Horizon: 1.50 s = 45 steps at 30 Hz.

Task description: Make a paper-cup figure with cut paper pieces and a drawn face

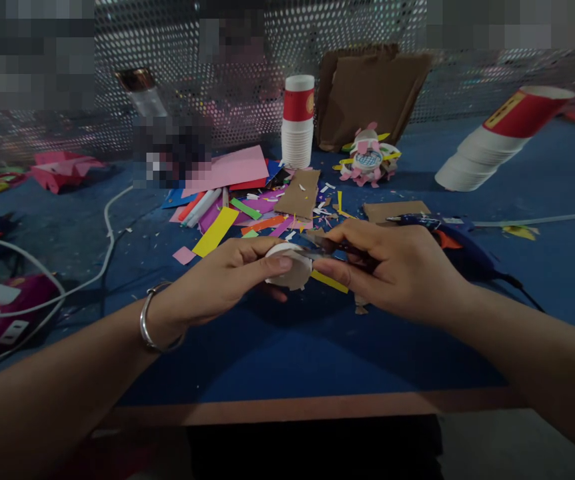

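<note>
Between thumb and fingers, my left hand (pixel 247 267) grips a small white paper cup piece (pixel 298 272), round with an uneven edge. A silver bangle (pixel 148 320) circles the left wrist. My right hand (pixel 387 263) is closed round the handles of a pair of scissors (pixel 317 248), whose blades reach to the edge of the cup piece. The right fingers hide most of the handles. Just below the blades lies a yellow paper strip (pixel 331 282) on the blue table (pixel 277 360).
Paper scraps and a cardboard piece (pixel 298 195) lie beyond my hands. A cup stack (pixel 297 123) stands behind them; another stack (pixel 507 137) leans at right. A decorated cup craft (pixel 367 159) sits near a cardboard sheet (pixel 372 100). A blue glue gun (pixel 472 257) lies right, a power strip (pixel 22 307) left.
</note>
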### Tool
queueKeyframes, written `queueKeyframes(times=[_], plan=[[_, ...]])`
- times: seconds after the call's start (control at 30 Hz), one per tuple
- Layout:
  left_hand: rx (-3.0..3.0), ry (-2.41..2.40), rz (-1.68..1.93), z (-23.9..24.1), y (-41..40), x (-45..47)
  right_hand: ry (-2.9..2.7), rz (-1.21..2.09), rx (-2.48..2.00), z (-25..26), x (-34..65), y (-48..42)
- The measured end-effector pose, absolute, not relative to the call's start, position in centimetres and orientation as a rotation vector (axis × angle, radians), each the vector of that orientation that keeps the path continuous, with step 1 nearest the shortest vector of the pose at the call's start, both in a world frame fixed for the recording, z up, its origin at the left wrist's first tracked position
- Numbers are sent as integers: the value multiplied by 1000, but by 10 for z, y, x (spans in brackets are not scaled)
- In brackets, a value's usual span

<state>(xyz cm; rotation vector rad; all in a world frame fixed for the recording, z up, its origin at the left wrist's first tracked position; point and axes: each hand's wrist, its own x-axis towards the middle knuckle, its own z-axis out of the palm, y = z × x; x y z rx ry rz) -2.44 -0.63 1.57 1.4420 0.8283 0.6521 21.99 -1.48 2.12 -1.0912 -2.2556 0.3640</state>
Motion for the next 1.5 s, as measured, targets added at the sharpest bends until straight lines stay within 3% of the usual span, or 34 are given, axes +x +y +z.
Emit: queueKeyframes(times=[0.47, 0.67, 0.9, 1.17, 1.5], plan=[[1558, 951, 577, 21, -21, -11, -1893, 1223, -1006, 19, 205, -13], [1623, 904, 569, 20, -21, -12, -1875, 1288, -958, 25, 205, -13], [2110, 977, 709, 19, -28, -12, -1873, 1255, -953, 22, 208, -10], [1641, 998, 734, 20, -24, -12, -1869, 1122, -991, 22, 208, -11], [1658, 1088, 847, 18, -25, -8, -1968, 1074, -1005, 17, 208, -11]])
